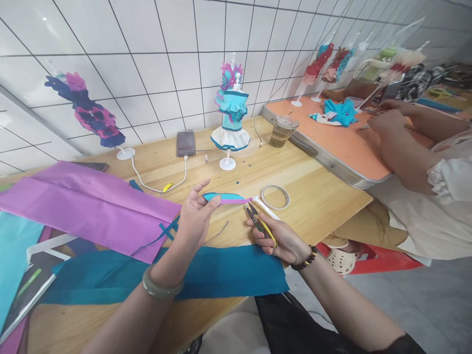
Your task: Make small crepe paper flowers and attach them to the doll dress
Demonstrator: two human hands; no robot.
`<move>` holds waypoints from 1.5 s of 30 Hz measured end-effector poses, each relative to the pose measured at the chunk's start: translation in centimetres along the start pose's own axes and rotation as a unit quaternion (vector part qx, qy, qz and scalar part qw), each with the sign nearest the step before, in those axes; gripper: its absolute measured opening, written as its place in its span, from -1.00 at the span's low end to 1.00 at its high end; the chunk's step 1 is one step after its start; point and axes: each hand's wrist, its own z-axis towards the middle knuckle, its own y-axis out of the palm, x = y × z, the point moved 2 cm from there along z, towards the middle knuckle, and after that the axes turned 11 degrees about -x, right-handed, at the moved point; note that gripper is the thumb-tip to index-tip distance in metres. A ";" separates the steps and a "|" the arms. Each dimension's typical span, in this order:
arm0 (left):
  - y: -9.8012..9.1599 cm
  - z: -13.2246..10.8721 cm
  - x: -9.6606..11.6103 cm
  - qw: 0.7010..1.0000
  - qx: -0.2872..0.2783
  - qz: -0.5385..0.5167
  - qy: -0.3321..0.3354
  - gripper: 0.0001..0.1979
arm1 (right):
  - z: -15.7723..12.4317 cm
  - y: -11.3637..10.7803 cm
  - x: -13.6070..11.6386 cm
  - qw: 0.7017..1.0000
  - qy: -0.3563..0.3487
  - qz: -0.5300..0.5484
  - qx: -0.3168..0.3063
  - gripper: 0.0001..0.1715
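My left hand pinches a small light-blue fabric piece with a purple strip along its lower edge. In my right hand is a pair of thread snips with yellow and dark handles, blades pointing up toward the strip's right end. A narrow white strip runs from that end down toward my right hand. Just behind it lies a roll of tape. A long teal fabric strip spreads under my wrists, and a folded purple fabric sheet lies left of my left hand.
Dressed miniature mannequins, one with a teal and white skirt and one in navy and pink, stand along the tiled wall. A cup of drink and a cabled device are nearby. Another person's arms rest over an orange table.
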 end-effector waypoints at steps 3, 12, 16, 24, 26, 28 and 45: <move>-1.0 0.2 0.3 1.000 0.016 0.007 -0.019 -0.49 | 0.4 -0.2 -0.4 0.999 0.025 0.024 -0.003 -0.60; -4.0 0.7 0.6 0.989 0.029 0.096 -0.107 -0.47 | 0.9 0.3 -1.9 0.999 0.028 0.029 0.016 -0.59; -4.3 0.8 0.7 0.986 0.032 0.101 -0.129 -0.45 | 1.1 0.4 -2.0 0.999 0.025 0.003 0.043 -0.56; -4.9 1.0 0.7 0.985 0.037 0.068 -0.155 -0.44 | 0.8 0.5 -1.5 0.997 0.018 -0.040 0.059 -0.59; -4.7 1.0 0.8 0.987 0.029 0.052 -0.147 -0.45 | 0.8 0.8 -1.1 0.998 0.026 -0.026 0.046 -0.60; -4.4 1.0 0.8 0.990 0.016 0.033 -0.134 -0.48 | 0.9 1.1 -0.8 0.999 0.026 -0.005 0.034 -0.61; -3.5 0.5 0.8 0.993 0.017 0.027 -0.117 -0.49 | 1.6 1.2 -1.4 0.997 -0.013 0.012 0.075 -0.60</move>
